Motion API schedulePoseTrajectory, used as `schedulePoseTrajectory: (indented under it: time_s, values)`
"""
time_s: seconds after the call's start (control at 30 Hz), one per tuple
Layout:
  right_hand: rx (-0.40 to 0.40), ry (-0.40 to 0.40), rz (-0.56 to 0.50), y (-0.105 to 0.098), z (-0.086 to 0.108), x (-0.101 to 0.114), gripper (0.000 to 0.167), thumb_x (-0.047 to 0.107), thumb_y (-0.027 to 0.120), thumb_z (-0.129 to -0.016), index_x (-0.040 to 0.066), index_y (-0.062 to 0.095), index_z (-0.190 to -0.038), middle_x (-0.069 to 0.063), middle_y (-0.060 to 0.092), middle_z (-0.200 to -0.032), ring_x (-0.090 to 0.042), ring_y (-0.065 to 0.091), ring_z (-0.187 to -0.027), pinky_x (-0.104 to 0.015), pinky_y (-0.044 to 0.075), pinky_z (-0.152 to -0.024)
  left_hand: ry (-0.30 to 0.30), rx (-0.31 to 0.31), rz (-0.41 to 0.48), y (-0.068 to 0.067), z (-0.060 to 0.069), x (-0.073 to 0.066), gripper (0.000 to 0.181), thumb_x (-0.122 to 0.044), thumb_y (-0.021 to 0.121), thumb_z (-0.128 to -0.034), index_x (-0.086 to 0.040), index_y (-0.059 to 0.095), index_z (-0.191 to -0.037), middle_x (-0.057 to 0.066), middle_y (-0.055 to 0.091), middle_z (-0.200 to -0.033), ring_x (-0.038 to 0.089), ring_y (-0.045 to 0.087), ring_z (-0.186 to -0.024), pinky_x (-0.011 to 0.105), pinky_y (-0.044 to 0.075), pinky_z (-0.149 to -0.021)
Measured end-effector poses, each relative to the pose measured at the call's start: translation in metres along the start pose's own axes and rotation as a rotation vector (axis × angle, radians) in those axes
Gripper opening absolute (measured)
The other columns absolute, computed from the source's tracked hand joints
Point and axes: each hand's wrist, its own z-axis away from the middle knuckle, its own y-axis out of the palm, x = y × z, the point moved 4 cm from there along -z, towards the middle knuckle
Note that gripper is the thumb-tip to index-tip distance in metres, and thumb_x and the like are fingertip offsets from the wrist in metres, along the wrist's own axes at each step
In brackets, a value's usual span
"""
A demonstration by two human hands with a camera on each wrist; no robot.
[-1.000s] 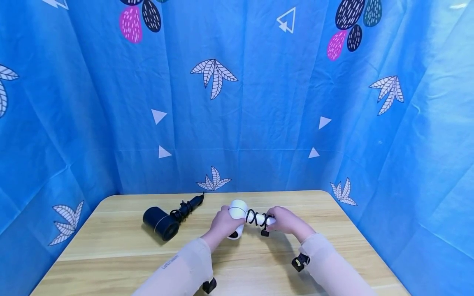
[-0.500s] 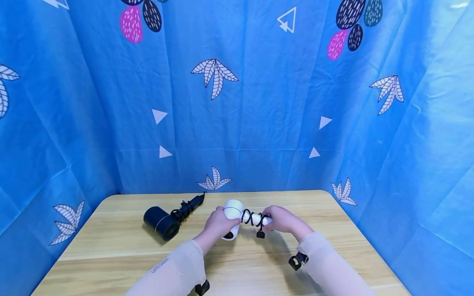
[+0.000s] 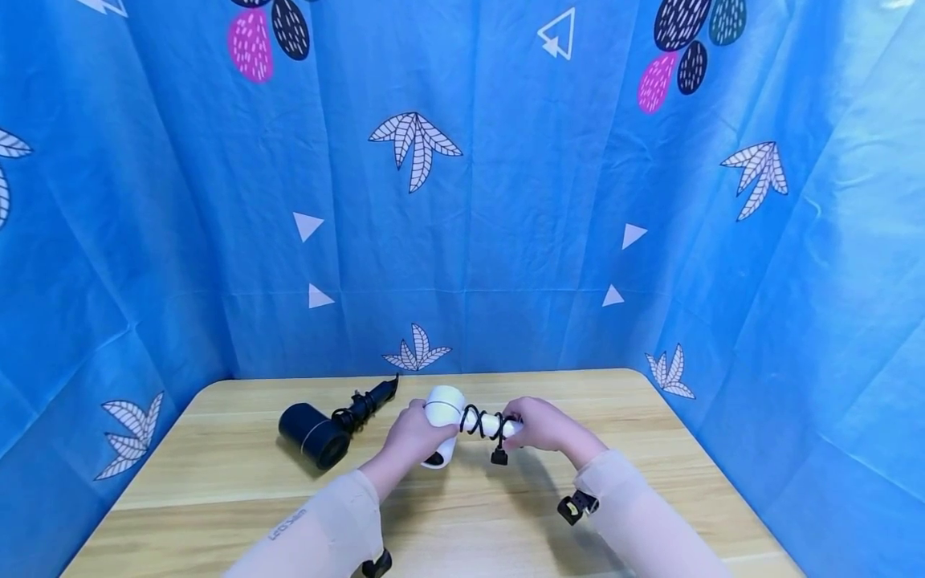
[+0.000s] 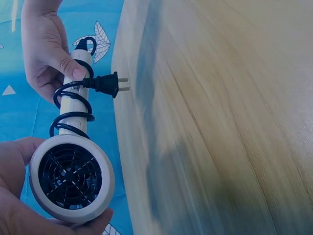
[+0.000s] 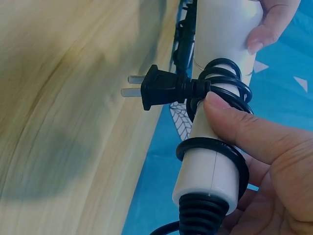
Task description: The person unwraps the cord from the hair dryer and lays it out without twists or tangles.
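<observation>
A white hair dryer (image 3: 445,408) is held above the table, its handle pointing right with a black cord wound round it. The left hand (image 3: 413,436) grips its barrel; in the left wrist view the round black grille (image 4: 71,176) faces the camera. Around the handle end curls the right hand (image 3: 542,425), its thumb on the cord beside the black two-pin plug (image 5: 164,88), which sticks out sideways. On the table to the left lies a black hair dryer (image 3: 314,436), its own cord wrapped round its handle.
The wooden table (image 3: 217,498) has its back edge against a blue patterned curtain (image 3: 462,241), which also hangs along both sides. Small black devices (image 3: 576,507) are strapped at the wrists.
Both hands have moved left with the white hair dryer, bringing it somewhat nearer the black one. Their grip looks the same, and the black hair dryer stays where it was.
</observation>
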Motion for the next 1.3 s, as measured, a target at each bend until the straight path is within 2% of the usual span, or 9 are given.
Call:
schedulePoseTrajectory:
  time_s: [0.2,0.53,0.97,1.3]
  values:
    - [0.024,0.018,-0.002,0.0,-0.001,0.006,0.032,0.016,0.089,-0.072,0.008,0.072,-0.098,0.003,0.065,-0.082,-0.014,0.057,-0.072,-0.035,0.049,-0.069,-0.011,-0.005,0.018,-0.004,0.002,0.004,0.076,-0.031,0.081,-0.0808,0.006,0.046,-0.137,0.019,0.061,-0.109,0.03,0.064,-0.09,0.045,0.059,-0.071]
    - [0.041,-0.004,-0.008,-0.002,-0.004,0.013,0.032,0.018,0.088,-0.073,0.009,0.071,-0.098,0.005,0.063,-0.08,-0.015,0.056,-0.072,-0.036,0.048,-0.07,-0.024,0.005,0.023,-0.014,0.005,0.004,0.079,-0.033,0.079,-0.0826,0.005,0.043,-0.141,0.02,0.063,-0.115,0.032,0.065,-0.096,0.046,0.058,-0.074]
    - [0.048,-0.034,-0.01,-0.001,-0.008,0.018,0.033,0.018,0.089,-0.072,0.008,0.071,-0.098,-0.007,0.07,-0.089,-0.016,0.057,-0.075,-0.037,0.049,-0.072,-0.037,-0.005,0.028,-0.02,0.011,0.005,0.078,-0.033,0.079,-0.0844,0.003,0.041,-0.142,0.02,0.062,-0.121,0.034,0.064,-0.1,0.047,0.058,-0.075]
    - [0.04,-0.077,0.009,-0.001,-0.009,0.02,0.028,0.0,0.078,-0.069,0.009,0.071,-0.095,0.005,0.062,-0.076,-0.014,0.055,-0.069,-0.033,0.048,-0.067,-0.034,-0.017,0.011,-0.026,0.015,0.005,0.077,-0.034,0.079,-0.084,0.003,0.042,-0.141,0.02,0.063,-0.121,0.033,0.065,-0.099,0.046,0.058,-0.074]
